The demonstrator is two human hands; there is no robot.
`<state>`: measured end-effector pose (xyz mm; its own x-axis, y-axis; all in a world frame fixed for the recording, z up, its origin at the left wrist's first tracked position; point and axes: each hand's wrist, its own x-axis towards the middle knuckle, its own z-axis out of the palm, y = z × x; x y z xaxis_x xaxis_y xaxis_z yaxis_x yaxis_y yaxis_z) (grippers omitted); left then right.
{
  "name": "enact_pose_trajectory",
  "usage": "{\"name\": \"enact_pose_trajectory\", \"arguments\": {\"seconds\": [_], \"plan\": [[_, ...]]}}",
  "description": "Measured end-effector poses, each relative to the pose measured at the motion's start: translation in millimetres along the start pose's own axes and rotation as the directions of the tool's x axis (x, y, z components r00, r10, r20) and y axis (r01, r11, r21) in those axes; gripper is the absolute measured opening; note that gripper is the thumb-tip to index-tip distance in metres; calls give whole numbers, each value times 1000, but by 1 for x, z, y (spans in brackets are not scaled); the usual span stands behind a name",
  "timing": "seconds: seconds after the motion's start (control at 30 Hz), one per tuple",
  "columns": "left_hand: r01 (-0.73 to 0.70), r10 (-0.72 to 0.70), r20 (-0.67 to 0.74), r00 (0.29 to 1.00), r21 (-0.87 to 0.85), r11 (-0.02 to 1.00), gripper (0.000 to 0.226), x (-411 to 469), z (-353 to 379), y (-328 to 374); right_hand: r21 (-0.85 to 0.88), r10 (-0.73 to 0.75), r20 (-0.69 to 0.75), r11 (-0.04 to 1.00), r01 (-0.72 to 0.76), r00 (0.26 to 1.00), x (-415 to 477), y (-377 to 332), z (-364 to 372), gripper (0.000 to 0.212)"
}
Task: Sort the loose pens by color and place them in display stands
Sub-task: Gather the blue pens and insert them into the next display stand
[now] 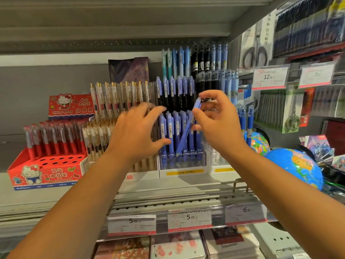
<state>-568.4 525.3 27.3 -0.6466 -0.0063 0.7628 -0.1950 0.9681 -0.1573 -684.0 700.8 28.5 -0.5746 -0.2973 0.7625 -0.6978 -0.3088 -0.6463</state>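
My right hand (216,118) pinches a blue pen (186,133) near its top. The pen leans to the right, its tip down among the front row of the clear tiered stand of blue pens (182,163) at the shelf's middle. My left hand (138,131) hovers spread just left of that stand, fingers loosely curved, thumb near the leftmost blue pen; it holds nothing. A stand of clear pens with gold clips (112,101) lies partly behind my left hand. A red Hello Kitty box with red pens (46,165) stands at the left.
Black and blue pens (209,64) fill the stand's upper tiers. Globes (295,167) sit at the right, with hanging packs of scissors (276,109) above them. Price tags (189,219) line the shelf's front edge, and notebooks (177,245) lie below.
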Motion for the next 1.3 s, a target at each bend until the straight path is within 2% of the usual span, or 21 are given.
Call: {"name": "enact_pose_trajectory", "arguments": {"seconds": [0.1,0.27,0.5,0.8,0.9,0.97,1.03,1.1,1.17,1.3], "plan": [[37,-43,103,994,58,998,99,4,8,-3,-64,-53,13,996,54,998,3,4,1,24],[16,-30,109,994,133,991,99,6,14,-4,-193,-158,28,968,161,987,7,7,7,25],[39,-54,112,992,139,990,97,8,15,-3,-317,-37,197,943,99,980,4,16,16,27],[79,-86,109,990,67,995,94,9,14,1,-472,-29,258,869,152,966,3,14,21,32],[96,-99,103,990,39,995,88,9,11,3,-566,-70,267,795,215,961,3,13,20,32],[154,-151,67,986,-54,987,80,9,11,7,-636,-146,234,725,265,961,2,13,20,32],[232,-233,18,972,-180,956,74,9,12,14,-645,-189,202,712,276,961,1,12,21,37],[305,-317,-2,948,-264,915,69,12,14,21,-636,-116,210,738,226,971,2,10,23,49],[353,-356,29,934,-234,906,64,14,15,26,-651,-14,266,735,190,964,2,10,26,55],[328,-321,76,944,-131,936,64,13,15,26,-741,18,363,612,277,932,0,14,26,54]]}}
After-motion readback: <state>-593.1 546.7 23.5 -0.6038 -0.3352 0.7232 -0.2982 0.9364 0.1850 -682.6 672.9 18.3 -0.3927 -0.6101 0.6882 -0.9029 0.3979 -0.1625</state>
